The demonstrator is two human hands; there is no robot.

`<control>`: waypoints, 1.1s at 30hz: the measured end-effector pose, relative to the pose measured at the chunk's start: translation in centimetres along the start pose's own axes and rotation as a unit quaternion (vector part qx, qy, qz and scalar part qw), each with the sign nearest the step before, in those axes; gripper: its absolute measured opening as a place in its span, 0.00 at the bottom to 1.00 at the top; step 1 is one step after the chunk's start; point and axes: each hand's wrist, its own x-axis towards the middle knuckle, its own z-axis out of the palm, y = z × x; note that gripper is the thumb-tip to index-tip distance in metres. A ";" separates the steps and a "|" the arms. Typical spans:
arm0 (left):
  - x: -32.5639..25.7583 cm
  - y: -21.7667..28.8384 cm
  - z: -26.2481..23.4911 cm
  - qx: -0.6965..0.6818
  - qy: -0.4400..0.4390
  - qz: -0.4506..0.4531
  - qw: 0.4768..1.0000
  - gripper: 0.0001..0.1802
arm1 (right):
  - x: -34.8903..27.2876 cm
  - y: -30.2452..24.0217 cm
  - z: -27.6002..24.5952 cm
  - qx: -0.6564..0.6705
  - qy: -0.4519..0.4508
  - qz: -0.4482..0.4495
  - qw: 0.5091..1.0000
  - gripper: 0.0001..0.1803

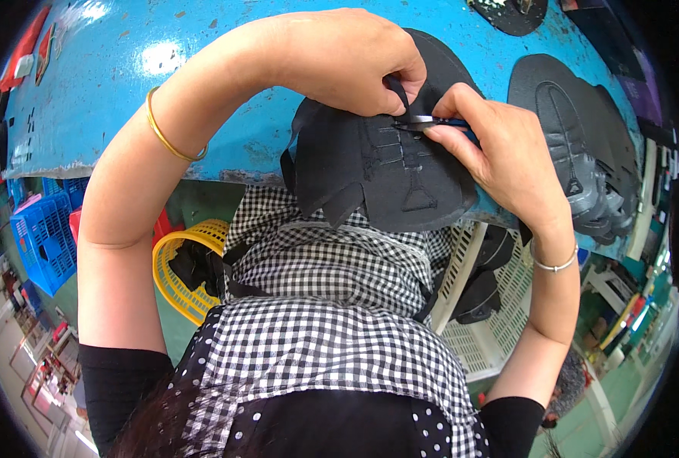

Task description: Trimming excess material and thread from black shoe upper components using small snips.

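A black shoe upper (328,149) with stitched lines and pale threads lies at the front edge of the blue table, partly overhanging it. Between the curled fingers of my left hand (347,61) a narrow black strip (397,89) is pinched and lifted off the upper. My right hand (507,149) is closed around small thread snips (422,120) with metal blades and a dark blue handle. Their blade tips meet the base of the strip, close to the left fingertips. Whether the blades are cutting cannot be made out.
More black shoe pieces (557,130) are stacked on the blue table (225,137) at the right. Below the table stand a yellow basket (160,263) and a pale crate (485,351), both with black pieces inside. Blue crates (45,237) stand at the left.
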 end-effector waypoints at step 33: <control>0.5 -1.7 4.1 -0.124 0.113 0.126 0.978 0.11 | -17.6 9.2 -9.2 0.342 0.437 0.341 0.759 0.19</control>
